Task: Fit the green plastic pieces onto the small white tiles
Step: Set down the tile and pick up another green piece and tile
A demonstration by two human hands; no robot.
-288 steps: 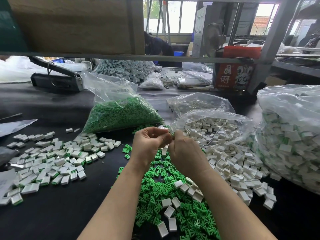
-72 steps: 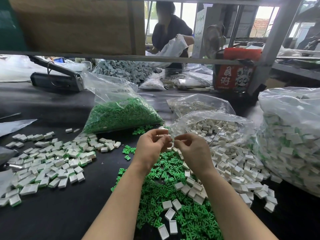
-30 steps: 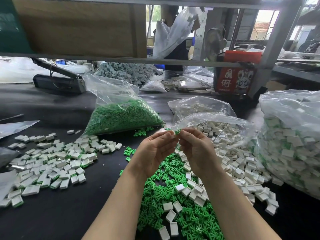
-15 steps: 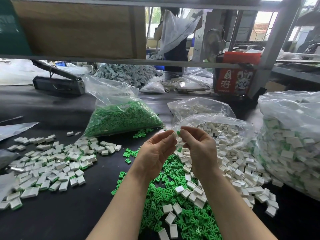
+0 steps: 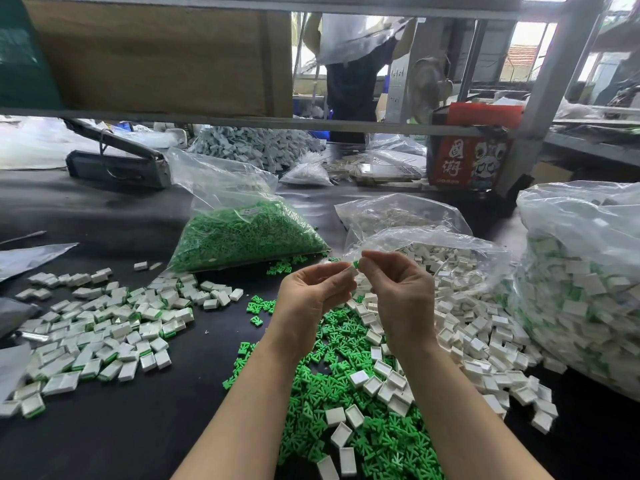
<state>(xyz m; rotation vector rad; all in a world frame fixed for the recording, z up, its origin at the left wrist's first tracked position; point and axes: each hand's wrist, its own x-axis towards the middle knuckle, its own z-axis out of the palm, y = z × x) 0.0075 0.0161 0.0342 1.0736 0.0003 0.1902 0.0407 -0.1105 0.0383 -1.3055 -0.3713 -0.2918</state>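
Observation:
My left hand (image 5: 311, 299) and my right hand (image 5: 401, 299) meet above the table's middle. Between their fingertips they pinch one small white tile (image 5: 352, 270) with a bit of green piece (image 5: 356, 264) showing at its top. Below the hands lies a loose pile of green pieces (image 5: 332, 403) mixed with empty white tiles (image 5: 381, 382). At the left spreads a heap of tiles with green fitted in them (image 5: 104, 327). A clear bag of green pieces (image 5: 242, 233) lies behind, and an open bag of white tiles (image 5: 450, 268) is at the right.
A large clear bag of assembled tiles (image 5: 581, 299) fills the right edge. A grey shelf rail (image 5: 242, 121) crosses overhead. A dark stapler-like tool (image 5: 117, 161), a red printed box (image 5: 467, 157) and a person standing behind (image 5: 353, 81) are at the back. The tabletop (image 5: 121, 438) is black.
My hands have stayed together at the same spot, working the tile between the fingertips. The person at the back has lifted a plastic bag higher.

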